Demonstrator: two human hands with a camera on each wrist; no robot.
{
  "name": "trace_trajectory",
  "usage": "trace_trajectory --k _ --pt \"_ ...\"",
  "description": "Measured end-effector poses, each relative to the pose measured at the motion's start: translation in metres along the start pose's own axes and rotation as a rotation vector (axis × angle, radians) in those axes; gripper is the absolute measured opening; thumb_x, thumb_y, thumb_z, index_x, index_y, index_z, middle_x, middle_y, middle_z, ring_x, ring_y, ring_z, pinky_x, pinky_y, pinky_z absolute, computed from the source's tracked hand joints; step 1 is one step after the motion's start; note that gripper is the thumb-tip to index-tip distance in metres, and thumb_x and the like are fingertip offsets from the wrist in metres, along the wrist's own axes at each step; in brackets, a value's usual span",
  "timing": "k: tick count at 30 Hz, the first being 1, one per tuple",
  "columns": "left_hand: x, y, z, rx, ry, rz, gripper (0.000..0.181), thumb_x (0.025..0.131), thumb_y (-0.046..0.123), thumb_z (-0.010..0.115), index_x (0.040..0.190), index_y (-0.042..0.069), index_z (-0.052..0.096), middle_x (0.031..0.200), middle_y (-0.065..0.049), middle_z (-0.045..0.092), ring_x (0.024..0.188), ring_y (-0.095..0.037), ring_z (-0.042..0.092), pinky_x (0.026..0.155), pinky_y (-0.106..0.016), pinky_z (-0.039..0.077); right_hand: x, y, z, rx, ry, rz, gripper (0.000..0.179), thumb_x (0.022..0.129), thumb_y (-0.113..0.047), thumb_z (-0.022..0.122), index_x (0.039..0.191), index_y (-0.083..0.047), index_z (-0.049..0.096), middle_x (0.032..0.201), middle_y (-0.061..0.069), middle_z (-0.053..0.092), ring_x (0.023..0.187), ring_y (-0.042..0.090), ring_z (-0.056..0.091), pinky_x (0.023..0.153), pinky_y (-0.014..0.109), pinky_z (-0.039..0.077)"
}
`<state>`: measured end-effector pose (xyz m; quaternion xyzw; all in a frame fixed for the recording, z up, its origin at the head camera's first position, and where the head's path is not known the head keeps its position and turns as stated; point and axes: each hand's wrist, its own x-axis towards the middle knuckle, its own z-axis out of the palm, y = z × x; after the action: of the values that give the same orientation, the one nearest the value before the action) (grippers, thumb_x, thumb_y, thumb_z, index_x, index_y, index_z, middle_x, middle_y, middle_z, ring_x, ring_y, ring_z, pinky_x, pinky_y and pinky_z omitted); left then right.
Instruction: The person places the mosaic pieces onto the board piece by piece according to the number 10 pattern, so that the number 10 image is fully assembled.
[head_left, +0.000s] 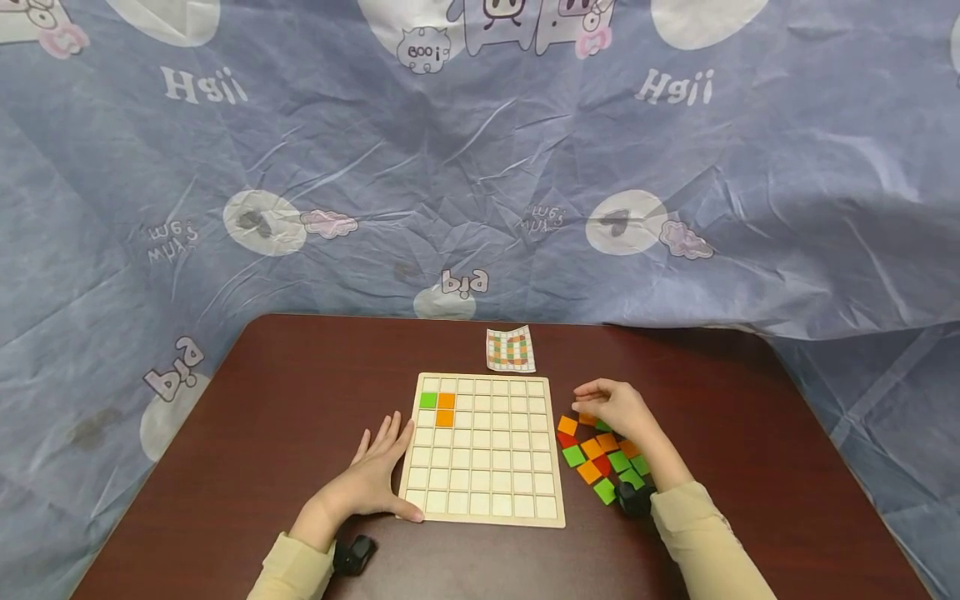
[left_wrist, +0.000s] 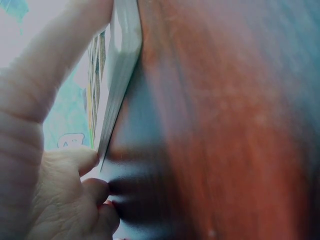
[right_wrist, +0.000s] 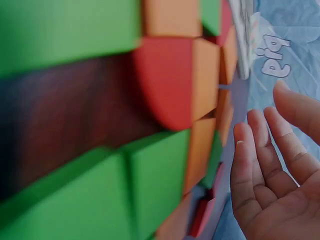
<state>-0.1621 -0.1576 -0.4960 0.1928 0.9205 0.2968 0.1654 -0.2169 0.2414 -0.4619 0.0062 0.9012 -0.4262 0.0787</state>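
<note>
A pale wooden grid board (head_left: 483, 437) lies on the table with one green tile (head_left: 428, 400) and two orange tiles (head_left: 446, 409) set in its upper left cells. My left hand (head_left: 371, 479) is spread along the board's left side, its thumb at the near left corner. The left wrist view shows its thumb and fingers against the board's edge (left_wrist: 117, 65). Over the far end of a pile of loose tiles hovers my right hand (head_left: 618, 410). In the right wrist view its fingers (right_wrist: 272, 165) are loosely bent, thumb apart, with nothing visible between them.
Loose green tiles (head_left: 604, 491), orange tiles (head_left: 589, 472) and red rounded pieces (right_wrist: 167, 82) lie right of the board. Behind the board is a small paper card (head_left: 511, 350) with a coloured grid pattern. A blue printed cloth (head_left: 465, 167) hangs beyond the dark table (head_left: 322, 367).
</note>
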Motion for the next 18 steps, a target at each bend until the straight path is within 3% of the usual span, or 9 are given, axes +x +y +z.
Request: trace_trajectory --k 18 --pt "-0.0008 -0.0004 -0.0010 -0.006 0.007 0.009 0.138 0.057 0.049 0.093 0.158 0.002 0.011 0.163 -0.024 -0.003 0.152 -0.041 -0.004 0.118 -0.064 -0.006 -0.0049 0.0081 0.0049 -0.212 0.030 -0.006 0.024 0.083 -0.006 0.076 0.107 -0.005 0.072 0.103 0.012 0.066 0.093 0.026 0.060 0.081 0.042 0.053"
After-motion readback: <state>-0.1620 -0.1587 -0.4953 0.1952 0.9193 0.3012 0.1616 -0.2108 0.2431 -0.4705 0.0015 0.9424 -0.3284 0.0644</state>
